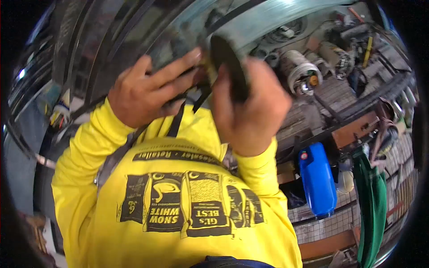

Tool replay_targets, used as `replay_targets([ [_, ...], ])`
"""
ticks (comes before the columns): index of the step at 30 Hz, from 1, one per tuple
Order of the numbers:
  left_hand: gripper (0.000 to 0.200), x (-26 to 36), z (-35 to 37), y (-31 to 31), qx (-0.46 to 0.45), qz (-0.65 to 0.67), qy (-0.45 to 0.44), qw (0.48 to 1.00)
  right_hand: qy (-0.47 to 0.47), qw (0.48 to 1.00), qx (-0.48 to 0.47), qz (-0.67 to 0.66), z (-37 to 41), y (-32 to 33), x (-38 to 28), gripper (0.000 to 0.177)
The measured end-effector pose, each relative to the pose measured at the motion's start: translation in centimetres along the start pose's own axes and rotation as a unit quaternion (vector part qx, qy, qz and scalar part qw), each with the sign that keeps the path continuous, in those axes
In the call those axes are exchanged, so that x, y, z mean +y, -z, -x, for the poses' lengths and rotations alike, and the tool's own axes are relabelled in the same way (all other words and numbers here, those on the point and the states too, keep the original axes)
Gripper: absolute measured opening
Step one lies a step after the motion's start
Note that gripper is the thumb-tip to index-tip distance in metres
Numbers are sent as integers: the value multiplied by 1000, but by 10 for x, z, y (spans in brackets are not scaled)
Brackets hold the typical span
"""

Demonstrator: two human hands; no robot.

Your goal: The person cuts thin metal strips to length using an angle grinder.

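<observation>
Across the low part of the view is a big yellow shirt [183, 201], worn by the person at work. Off to the right side is a long green cloth [374, 205], and near it is a blue jug [318, 181]. Higher up, a white bucket [292, 62] has things in it. Above the shirt are the two hands. The right hand [257, 107] is closed around a dark, flat oval thing [228, 58], with the thumb on one side and fingers on the other. The left hand [145, 89] is partly open, its fingers long and a bit bent, pointing toward the oval thing. I cannot tell if it touches or holds anything, because that spot is blurry. The oval thing's long way runs up and down, its top leaning toward the left hand.
</observation>
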State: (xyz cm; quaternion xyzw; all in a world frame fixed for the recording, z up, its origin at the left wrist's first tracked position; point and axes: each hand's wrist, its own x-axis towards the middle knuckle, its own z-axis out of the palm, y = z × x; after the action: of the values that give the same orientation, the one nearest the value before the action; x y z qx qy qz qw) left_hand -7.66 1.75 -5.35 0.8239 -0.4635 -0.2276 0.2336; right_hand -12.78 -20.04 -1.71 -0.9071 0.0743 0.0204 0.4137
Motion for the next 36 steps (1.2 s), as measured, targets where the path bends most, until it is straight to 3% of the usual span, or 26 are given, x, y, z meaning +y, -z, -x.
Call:
replay_targets([
  [2, 68, 7, -3, 4, 11, -22, 5, 1000, -18, 999, -2, 49, 20, 6, -3, 29],
  [8, 63, 7, 2, 18, 10, -28, 25, 999, -26, 996, 15, -78, -6, 3, -8, 21],
  [22, 70, 13, 4, 22, -18, -40, 20, 999, 6, 997, 58, -50, -2, -7, -2, 13],
  [27, 75, 11, 5, 18, 0, -40, 8, 999, 1, 994, 91, -67, 32, -1, -3, 13],
  [30, 75, 10, 8, 16, -8, -47, 4, 999, 30, 997, 62, -47, 11, -7, 4, 14],
  [33, 76, 7, 2, 10, 13, -56, -7, 998, 57, 990, 119, -56, -1, -9, 6, 16],
  [36, 77, 5, 8, 2, 40, -52, -5, 998, 19, 994, 96, -58, 27, -8, 4, 15],
])
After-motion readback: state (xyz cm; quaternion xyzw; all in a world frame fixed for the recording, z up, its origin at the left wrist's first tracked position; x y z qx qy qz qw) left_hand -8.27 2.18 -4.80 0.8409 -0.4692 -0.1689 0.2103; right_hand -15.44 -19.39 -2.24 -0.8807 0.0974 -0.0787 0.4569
